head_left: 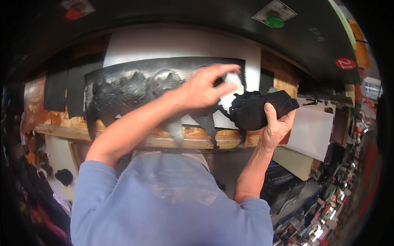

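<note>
A black sheet (135,65) lies across the white board, with several jagged-edged shapes pressed or cut in it and ragged strips hanging over the front edge. Above its right part hovers my left hand (201,88), thumb and fingers apart, slightly blurred, with nothing seen in it. White shows through a gap in the sheet beside those fingers. My right hand (277,125) grips a thick black bundle (254,110) with a scalloped left edge, like stacked cut pieces, thumb on top and the other fingers mostly hidden underneath. The bundle is at the sheet's right end.
Overhead spans a dark machine beam with a red button (74,15) on the left and a green button (275,22) on the right. A worn wooden edge (156,141) runs along the front. Black pieces (55,86) lie at the left; a white panel (312,131) stands right.
</note>
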Demonstrator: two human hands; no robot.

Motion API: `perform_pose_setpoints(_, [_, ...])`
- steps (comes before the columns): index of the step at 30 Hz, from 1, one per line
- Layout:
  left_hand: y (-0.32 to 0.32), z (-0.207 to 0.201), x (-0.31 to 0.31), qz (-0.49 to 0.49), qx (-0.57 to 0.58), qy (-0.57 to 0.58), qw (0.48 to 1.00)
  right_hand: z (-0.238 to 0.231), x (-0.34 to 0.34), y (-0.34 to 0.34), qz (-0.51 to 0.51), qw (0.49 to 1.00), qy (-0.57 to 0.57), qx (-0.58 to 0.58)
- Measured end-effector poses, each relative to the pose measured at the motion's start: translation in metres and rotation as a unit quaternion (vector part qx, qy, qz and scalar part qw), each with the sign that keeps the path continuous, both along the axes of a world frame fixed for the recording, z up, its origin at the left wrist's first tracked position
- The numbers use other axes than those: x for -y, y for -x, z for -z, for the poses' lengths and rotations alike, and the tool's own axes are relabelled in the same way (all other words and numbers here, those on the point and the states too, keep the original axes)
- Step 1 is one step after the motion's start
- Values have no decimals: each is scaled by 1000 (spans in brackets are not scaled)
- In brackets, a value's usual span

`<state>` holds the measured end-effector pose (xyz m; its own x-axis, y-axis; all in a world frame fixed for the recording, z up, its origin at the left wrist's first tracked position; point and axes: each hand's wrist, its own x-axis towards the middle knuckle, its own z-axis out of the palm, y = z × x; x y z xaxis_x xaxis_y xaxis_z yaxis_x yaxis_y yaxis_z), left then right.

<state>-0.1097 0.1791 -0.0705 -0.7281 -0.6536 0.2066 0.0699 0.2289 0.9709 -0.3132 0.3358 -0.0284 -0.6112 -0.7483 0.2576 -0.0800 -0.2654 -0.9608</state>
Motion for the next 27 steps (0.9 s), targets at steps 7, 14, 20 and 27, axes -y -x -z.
perform_pose_setpoints(7, [-40, -23, -69, -65, -4, -321, 945, 24, 17, -106, 35, 990, -83, 104])
perform_pose_setpoints(14, [-137, -24, -47, -42, 109, -372, 921, -15, 29, -96, -190, 946, -28, -260])
perform_pose_setpoints(20, [-169, -12, -52, 1, -60, -533, 844, -44, 46, -117, -456, 660, -83, -591])
perform_pose_setpoints(27, [-201, -10, -62, -99, -67, -520, 846, -45, 76, -154, -422, 639, 44, -641])
